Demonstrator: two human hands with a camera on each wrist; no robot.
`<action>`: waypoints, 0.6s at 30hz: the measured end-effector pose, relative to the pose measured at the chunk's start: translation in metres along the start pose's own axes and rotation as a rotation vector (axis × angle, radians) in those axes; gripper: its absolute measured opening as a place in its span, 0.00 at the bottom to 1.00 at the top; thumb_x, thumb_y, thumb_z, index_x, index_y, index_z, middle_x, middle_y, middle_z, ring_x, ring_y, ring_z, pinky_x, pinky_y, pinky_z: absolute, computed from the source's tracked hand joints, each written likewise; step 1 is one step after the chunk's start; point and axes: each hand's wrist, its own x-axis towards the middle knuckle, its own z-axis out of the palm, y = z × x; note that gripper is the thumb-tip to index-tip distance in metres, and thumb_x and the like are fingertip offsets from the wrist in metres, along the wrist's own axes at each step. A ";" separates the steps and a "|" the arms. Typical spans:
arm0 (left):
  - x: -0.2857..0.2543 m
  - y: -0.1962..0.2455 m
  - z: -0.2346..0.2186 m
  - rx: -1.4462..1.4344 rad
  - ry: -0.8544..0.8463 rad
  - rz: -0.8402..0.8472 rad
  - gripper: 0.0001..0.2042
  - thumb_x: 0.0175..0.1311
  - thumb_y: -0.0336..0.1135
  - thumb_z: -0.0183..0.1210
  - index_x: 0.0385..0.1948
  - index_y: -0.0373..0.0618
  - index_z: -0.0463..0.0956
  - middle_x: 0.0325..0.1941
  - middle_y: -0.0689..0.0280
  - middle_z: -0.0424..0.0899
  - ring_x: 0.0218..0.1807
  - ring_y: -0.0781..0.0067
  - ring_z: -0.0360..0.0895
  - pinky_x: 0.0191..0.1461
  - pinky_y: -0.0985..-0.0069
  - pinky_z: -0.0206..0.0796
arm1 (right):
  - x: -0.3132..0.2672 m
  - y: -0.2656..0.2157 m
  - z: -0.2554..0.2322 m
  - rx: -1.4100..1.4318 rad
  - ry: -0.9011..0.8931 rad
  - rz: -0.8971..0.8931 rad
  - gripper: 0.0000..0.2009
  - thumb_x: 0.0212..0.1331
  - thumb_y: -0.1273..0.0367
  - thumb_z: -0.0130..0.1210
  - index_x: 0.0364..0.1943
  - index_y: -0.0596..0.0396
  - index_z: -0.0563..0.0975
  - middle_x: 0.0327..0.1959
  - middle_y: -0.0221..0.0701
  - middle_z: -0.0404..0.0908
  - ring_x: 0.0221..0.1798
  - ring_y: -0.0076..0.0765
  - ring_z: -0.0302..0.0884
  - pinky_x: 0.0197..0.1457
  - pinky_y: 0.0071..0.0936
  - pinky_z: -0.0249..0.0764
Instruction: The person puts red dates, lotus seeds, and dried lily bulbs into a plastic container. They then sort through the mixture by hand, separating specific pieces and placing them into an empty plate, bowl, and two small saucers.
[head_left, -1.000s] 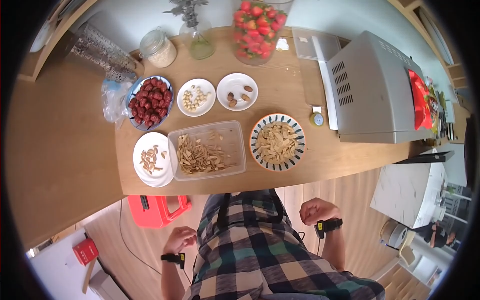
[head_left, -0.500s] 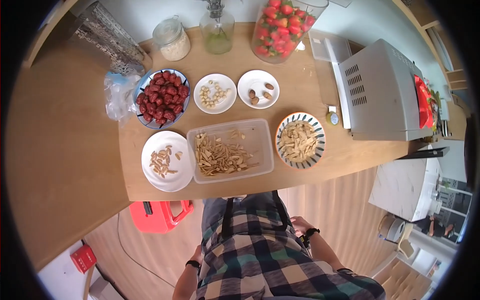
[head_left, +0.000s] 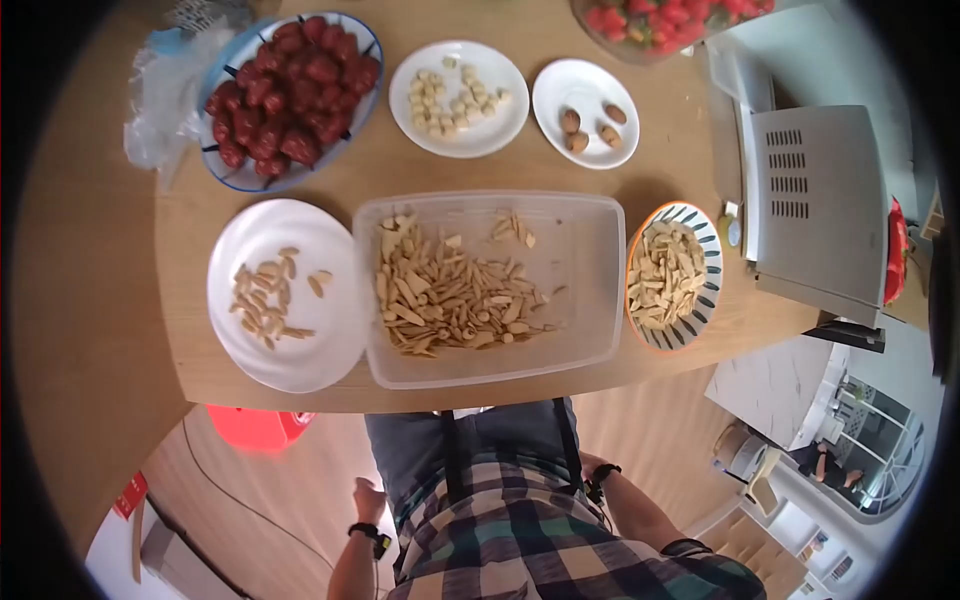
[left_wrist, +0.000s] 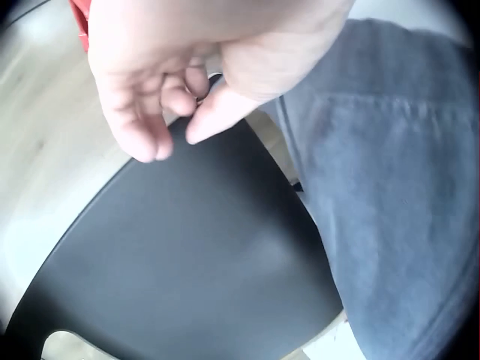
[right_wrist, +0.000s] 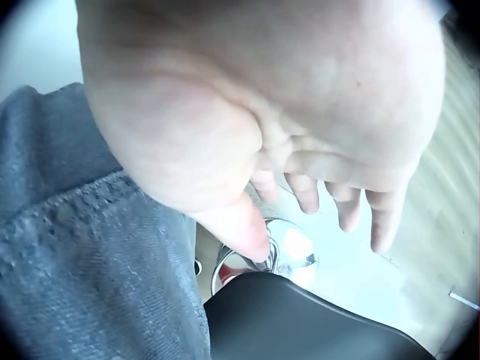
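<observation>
Beside the left thigh hangs my left hand (head_left: pixel 368 502), its fingers loosely curled around nothing in the left wrist view. My right hand (right_wrist: pixel 262 112) hangs by the other thigh, empty, with fingers relaxed in the right wrist view. Both are below the table's front edge, touching none of the food. Nearest that edge stands a clear plastic box (head_left: pixel 585 320) partly filled with pale dried slices (head_left: pixel 450 295). Its left side meets a white plate (head_left: pixel 325 355) with a few similar slices. To its right is a striped bowl (head_left: pixel 708 270) heaped with pale slices.
Behind are a plate of red dates (head_left: pixel 290 90), a white plate of round cream kernels (head_left: pixel 450 105) and one of several brown nuts (head_left: pixel 590 130). Strawberries (head_left: pixel 660 20) fill a clear container at the back. A grey appliance (head_left: pixel 825 200) stands right; a black seat (left_wrist: pixel 195 247) is below.
The head view has moved closer over the table, so the plates and box look larger. Both hands have dropped from in front of the body to beside the thighs.
</observation>
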 end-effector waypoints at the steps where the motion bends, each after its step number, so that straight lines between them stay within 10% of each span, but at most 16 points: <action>1: -0.019 0.036 -0.025 0.144 0.035 0.020 0.12 0.63 0.32 0.63 0.45 0.41 0.71 0.45 0.46 0.82 0.52 0.55 0.83 0.51 0.57 0.74 | 0.008 0.007 0.000 0.005 0.000 0.006 0.25 0.57 0.64 0.65 0.61 0.51 0.77 0.54 0.42 0.82 0.55 0.33 0.78 0.53 0.35 0.78; 2: -0.046 0.081 -0.044 -0.017 -0.095 -0.212 0.18 0.62 0.35 0.67 0.50 0.38 0.73 0.49 0.49 0.84 0.54 0.56 0.83 0.53 0.58 0.74 | 0.015 0.019 0.002 0.012 0.000 0.005 0.25 0.57 0.64 0.65 0.60 0.51 0.77 0.54 0.42 0.82 0.55 0.33 0.78 0.53 0.35 0.78; 3: -0.017 0.035 -0.028 -0.006 -0.089 -0.216 0.18 0.62 0.35 0.67 0.50 0.38 0.73 0.49 0.49 0.84 0.54 0.56 0.83 0.53 0.58 0.74 | 0.021 0.032 0.003 0.019 0.000 -0.002 0.25 0.57 0.64 0.65 0.60 0.51 0.77 0.54 0.42 0.82 0.55 0.33 0.78 0.53 0.35 0.78; 5: 0.025 -0.040 0.016 -0.210 -0.528 0.161 0.25 0.64 0.38 0.67 0.60 0.37 0.72 0.58 0.53 0.83 0.57 0.58 0.81 0.60 0.60 0.74 | 0.037 0.052 0.016 0.030 0.008 -0.032 0.25 0.57 0.64 0.65 0.60 0.52 0.77 0.54 0.42 0.83 0.54 0.33 0.78 0.53 0.35 0.78; 6: 0.004 -0.010 0.011 -0.823 -0.513 -0.173 0.32 0.66 0.41 0.67 0.69 0.40 0.66 0.66 0.58 0.78 0.61 0.61 0.79 0.67 0.63 0.70 | 0.045 0.056 0.021 0.042 0.008 -0.037 0.24 0.57 0.64 0.64 0.60 0.52 0.77 0.53 0.42 0.83 0.54 0.33 0.78 0.52 0.35 0.78; 18: -0.001 0.038 -0.032 -0.753 -0.509 -0.219 0.31 0.69 0.45 0.62 0.70 0.43 0.65 0.68 0.60 0.76 0.64 0.61 0.75 0.70 0.63 0.66 | 0.092 0.088 0.044 0.115 0.077 -0.092 0.23 0.57 0.64 0.64 0.58 0.53 0.78 0.51 0.42 0.83 0.53 0.33 0.79 0.52 0.35 0.79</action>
